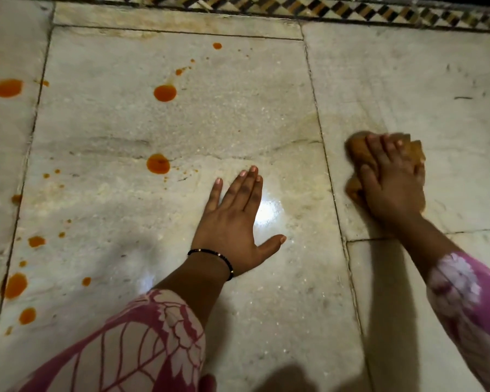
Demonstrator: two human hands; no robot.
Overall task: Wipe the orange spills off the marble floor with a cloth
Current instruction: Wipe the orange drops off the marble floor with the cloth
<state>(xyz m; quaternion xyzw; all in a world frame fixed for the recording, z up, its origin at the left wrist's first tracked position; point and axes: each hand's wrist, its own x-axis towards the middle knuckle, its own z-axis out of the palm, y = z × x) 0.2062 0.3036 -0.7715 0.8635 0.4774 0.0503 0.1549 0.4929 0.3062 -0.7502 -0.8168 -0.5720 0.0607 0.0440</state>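
Cloth (359,155) under right hand (391,190); left hand (232,230) flat.

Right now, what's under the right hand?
Under the right hand lies a bunched orange-brown cloth, pressed onto the marble floor. Its edges stick out past the fingers and both sides of the hand. Whether any spill remains beneath the cloth cannot be seen.
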